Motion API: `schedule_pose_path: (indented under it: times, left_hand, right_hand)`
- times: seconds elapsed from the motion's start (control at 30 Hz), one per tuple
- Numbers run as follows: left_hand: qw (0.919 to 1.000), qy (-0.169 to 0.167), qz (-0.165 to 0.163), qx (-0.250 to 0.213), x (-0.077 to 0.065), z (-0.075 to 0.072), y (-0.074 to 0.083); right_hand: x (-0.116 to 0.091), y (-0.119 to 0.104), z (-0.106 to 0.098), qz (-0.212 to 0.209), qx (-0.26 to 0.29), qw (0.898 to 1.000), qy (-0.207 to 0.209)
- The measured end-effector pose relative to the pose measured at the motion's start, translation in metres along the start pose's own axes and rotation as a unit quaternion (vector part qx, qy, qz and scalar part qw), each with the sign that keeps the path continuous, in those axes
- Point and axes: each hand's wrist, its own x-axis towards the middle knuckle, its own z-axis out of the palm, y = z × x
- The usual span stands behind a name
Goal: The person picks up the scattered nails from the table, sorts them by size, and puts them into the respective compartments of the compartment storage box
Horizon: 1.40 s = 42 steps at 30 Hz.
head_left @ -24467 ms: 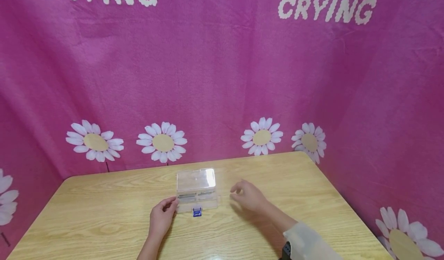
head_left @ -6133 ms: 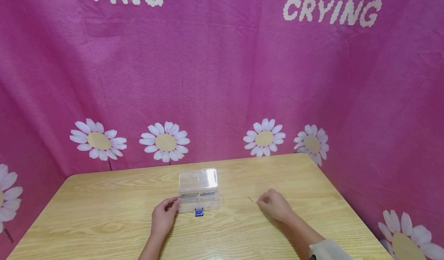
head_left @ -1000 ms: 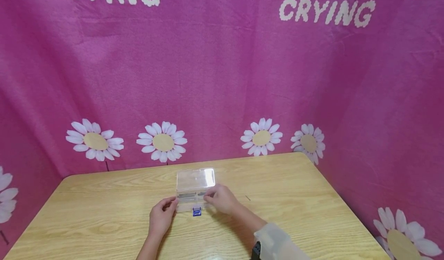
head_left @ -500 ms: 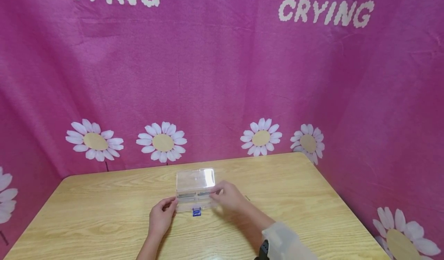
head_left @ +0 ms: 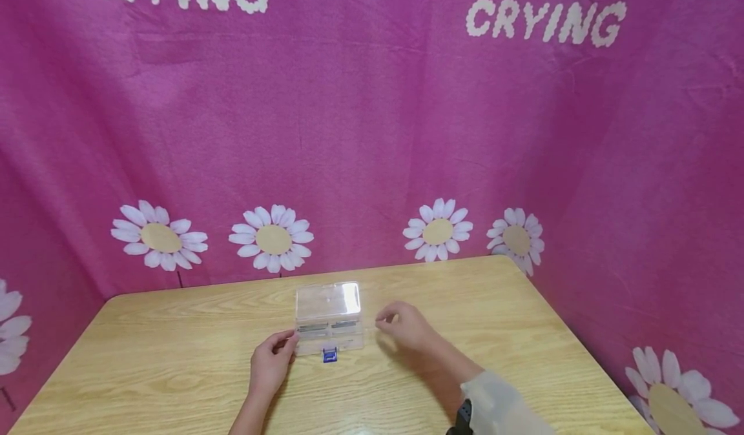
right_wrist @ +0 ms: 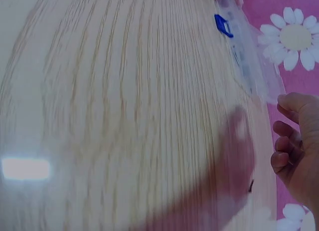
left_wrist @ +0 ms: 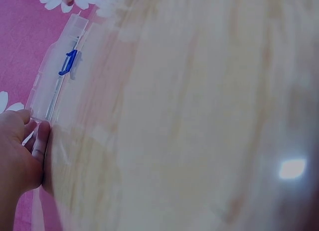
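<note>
A clear plastic box [head_left: 328, 301] stands on the table with its lid raised and a blue latch [head_left: 330, 355] at its front. Thin grey metal pins [head_left: 312, 326] lie in its left and right compartments. My left hand [head_left: 271, 361] grips the box's left edge between thumb and fingers, as the left wrist view also shows. Just off the box's right side hovers my right hand [head_left: 409, 327], thumb and index tips close together, other fingers curled. I cannot tell whether a thin pin is between those tips. A short dark pin [right_wrist: 250, 186] lies on the table below this hand.
The light wooden table [head_left: 192, 357] runs back to a pink curtain [head_left: 349, 131] with white daisies, which also hangs along the sides. A black band [head_left: 463, 417] shows at the right wrist, by the pale sleeve [head_left: 502, 403].
My right hand has moved from the box's right compartment out to the right, now covering the loose pin in the head view. My left hand and the box have stayed put.
</note>
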Motion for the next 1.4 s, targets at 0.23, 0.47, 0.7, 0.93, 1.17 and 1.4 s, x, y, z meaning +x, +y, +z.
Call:
schedule_pose_path:
  times: [0.23,0.47,0.7,0.93,1.17,1.4]
  left_hand:
    - [1.0,-0.003,0.001,0.008,0.0,0.0,0.0]
    - [0.9999,0.0,-0.006,0.008,0.0,0.0,0.0]
    - [1.0,-0.001,-0.004,0.008,-0.001,-0.001,0.0]
    - [1.0,-0.006,-0.001,0.003,0.0,-0.001,-0.001]
    - [1.0,-0.005,-0.004,0.006,0.0,0.0,-0.001]
    - [1.0,-0.001,0.0,0.006,0.0,-0.001,-0.001]
  right_hand:
    - [-0.007,0.013,-0.011,-0.002,0.009,1.0,0.023]
    - [-0.013,0.03,-0.017,0.007,0.012,0.999,0.041]
    - [-0.016,0.037,-0.027,0.033,0.017,0.998,0.043]
    - [-0.019,0.044,-0.031,0.041,0.002,0.998,0.053]
    - [-0.026,0.051,-0.032,0.03,-0.012,0.997,0.064]
    - [-0.03,0.054,-0.03,0.057,0.0,0.996,0.073]
